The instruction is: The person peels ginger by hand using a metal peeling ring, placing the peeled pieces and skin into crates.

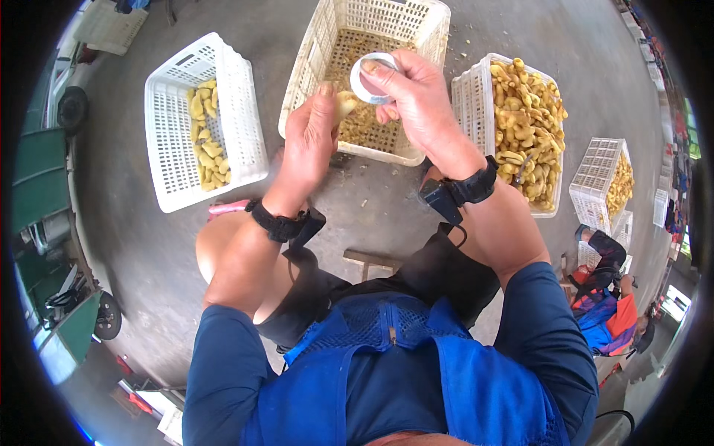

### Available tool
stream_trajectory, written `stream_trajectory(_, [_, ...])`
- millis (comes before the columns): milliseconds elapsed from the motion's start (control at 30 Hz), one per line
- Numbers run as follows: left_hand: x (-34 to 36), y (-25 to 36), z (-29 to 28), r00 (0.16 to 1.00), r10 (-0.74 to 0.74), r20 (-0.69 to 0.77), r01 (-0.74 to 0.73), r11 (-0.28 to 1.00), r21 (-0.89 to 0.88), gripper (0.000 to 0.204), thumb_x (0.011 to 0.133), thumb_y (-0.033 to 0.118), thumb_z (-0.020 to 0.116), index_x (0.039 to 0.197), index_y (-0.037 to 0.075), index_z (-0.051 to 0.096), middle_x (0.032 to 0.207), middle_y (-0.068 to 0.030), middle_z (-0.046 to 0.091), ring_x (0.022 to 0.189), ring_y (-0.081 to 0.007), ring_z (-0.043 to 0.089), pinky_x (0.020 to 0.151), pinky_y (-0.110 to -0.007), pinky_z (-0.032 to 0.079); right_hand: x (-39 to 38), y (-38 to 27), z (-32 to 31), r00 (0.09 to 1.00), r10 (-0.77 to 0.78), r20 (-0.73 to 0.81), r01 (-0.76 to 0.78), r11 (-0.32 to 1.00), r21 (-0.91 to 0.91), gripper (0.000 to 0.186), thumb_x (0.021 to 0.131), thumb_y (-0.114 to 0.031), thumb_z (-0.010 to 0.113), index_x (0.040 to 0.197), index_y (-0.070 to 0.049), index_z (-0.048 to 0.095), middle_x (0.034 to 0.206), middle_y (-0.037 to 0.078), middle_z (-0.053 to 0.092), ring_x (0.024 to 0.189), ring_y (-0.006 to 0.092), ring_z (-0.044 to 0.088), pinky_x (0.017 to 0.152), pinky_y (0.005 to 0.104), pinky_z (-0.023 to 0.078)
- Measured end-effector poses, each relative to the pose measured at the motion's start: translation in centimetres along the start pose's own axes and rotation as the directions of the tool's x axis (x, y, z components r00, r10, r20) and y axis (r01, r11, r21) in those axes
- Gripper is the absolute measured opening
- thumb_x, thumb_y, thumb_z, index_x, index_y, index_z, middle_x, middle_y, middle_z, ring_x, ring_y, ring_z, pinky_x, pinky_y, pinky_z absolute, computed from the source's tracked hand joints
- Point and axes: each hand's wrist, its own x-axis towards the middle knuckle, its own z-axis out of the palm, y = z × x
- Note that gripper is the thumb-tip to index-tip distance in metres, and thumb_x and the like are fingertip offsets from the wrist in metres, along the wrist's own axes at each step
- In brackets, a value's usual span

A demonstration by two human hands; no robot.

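Note:
My left hand [309, 141] is closed on a pale yellow ginger piece [344, 104], held above the middle white basket [305, 70], whose bottom is covered with small scraps. My right hand [428, 111] grips a round white and grey object [364, 85], perhaps a peeler, beside the piece; whether the two touch I cannot tell. A white basket [163, 126] at the left holds several pale peeled pieces [212, 149]. A basket [468, 119] at the right is heaped with knobbly yellow ginger [524, 119], with a metal tool lying on it.
Another white crate [591, 186] of yellow pieces stands farther right, near a person [610, 320] in orange and blue. A green wheeled vehicle [41, 175] lines the left side. A crate [111, 22] sits at the back left. Wood [368, 260] lies under me.

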Motion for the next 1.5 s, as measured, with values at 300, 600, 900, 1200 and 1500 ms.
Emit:
stream_trajectory(300, [-0.1,0.0,0.2,0.999,0.031,0.024,-0.031,0.999,0.012,0.059,0.111,0.058,0.048,0.089,0.005,0.063,0.066,0.0035,0.049,0.058,-0.0066,0.042,0.051,-0.026,0.034,-0.1,0.7,-0.2,0.995,-0.065,0.082,0.086,0.95,-0.301,0.027,0.095,-0.02,0.079,0.084,0.001,0.066,0.071,0.005,0.064,0.053,0.0087,0.058,0.045,0.027,0.043])
stream_trajectory(600, [-0.8,1.0,-0.6,0.997,-0.077,-0.01,0.075,0.989,-0.128,0.052,0.113,0.05,0.051,0.103,0.003,0.071,0.067,0.0065,0.046,0.057,-0.0034,0.038,0.051,-0.024,0.03,1.5,0.1,-3.0,0.996,-0.09,-0.005,0.078,0.886,-0.457,0.023,0.096,-0.021,0.077,0.092,0.001,0.073,0.073,0.007,0.07,0.054,0.0102,0.061,0.047,0.0267,0.047])
stream_trajectory(900, [-0.1,0.6,-0.6,0.993,0.082,0.081,-0.077,0.995,-0.069,0.05,0.112,0.05,0.052,0.113,0.001,0.064,0.075,0.0044,0.048,0.062,-0.0058,0.04,0.055,-0.023,0.035,0.3,0.2,-1.0,0.999,-0.034,0.042,0.04,0.99,-0.138,0.028,0.101,-0.027,0.075,0.094,0.0,0.069,0.085,0.005,0.07,0.063,0.0076,0.063,0.052,0.0239,0.052])
stream_trajectory(1200, [0.0,0.4,-1.7,0.976,0.037,0.217,0.002,0.985,-0.174,0.031,0.109,0.034,0.066,0.12,0.005,0.062,0.08,0.0062,0.056,0.062,-0.0025,0.043,0.054,-0.021,0.034,0.1,1.0,-0.6,0.986,-0.015,0.166,0.029,0.996,-0.083,0.026,0.105,-0.023,0.07,0.098,0.001,0.067,0.091,0.008,0.071,0.074,0.0112,0.071,0.058,0.024,0.059])
stream_trajectory(1500, [-0.3,1.2,-1.5,0.987,0.056,0.151,-0.052,0.998,-0.026,0.032,0.104,0.034,0.073,0.116,0.006,0.064,0.08,0.0078,0.056,0.063,-0.0009,0.044,0.054,-0.02,0.033,-0.3,0.5,0.0,0.988,0.025,0.151,-0.02,0.999,-0.035,0.024,0.104,-0.021,0.07,0.103,0.002,0.065,0.094,0.009,0.072,0.076,0.0137,0.072,0.062,0.0255,0.062])
